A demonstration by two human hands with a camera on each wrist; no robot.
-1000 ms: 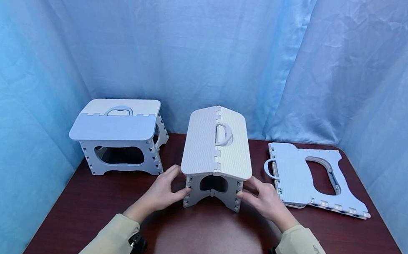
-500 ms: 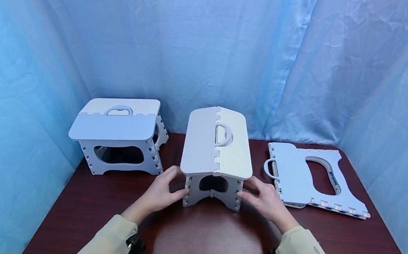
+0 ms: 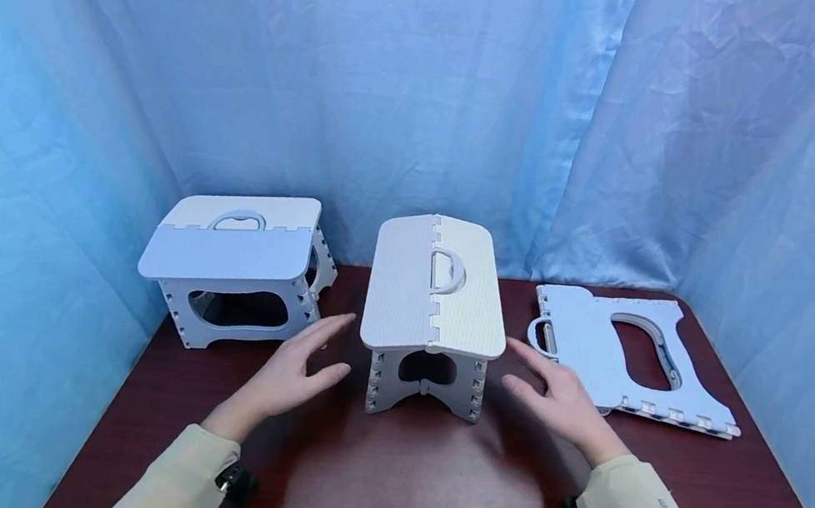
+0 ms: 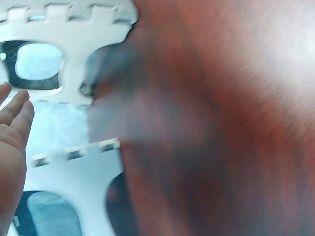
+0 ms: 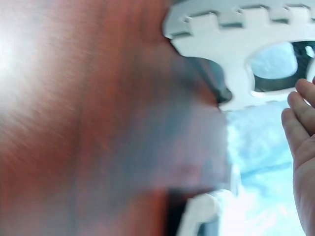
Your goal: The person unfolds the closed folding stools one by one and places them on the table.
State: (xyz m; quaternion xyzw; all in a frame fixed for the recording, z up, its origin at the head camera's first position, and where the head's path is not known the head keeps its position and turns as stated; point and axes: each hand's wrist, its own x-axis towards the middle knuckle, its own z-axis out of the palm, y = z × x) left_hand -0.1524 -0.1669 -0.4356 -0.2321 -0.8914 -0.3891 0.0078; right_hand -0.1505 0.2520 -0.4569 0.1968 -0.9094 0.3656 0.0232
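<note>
From my station I saw the middle stool (image 3: 402, 304) standing upright on the surface (image 3: 411, 489), between the set-up stool (image 3: 226, 254) and the folded stool (image 3: 594, 342). Its seat (image 3: 471, 320) was peaked along the middle, not flat. The left grip (image 3: 283, 378) and the right grip (image 3: 560, 399) were spread and held nothing, just beside it. I judged that the peak meant it was not fully locked, so a lopsided push could have folded it or tipped it sideways; pressing near the fold could have nipped skin. The right grip overlapped the folded stool in the head view; I could not tell whether they touched, and a wide sweep could have shoved it.
</note>
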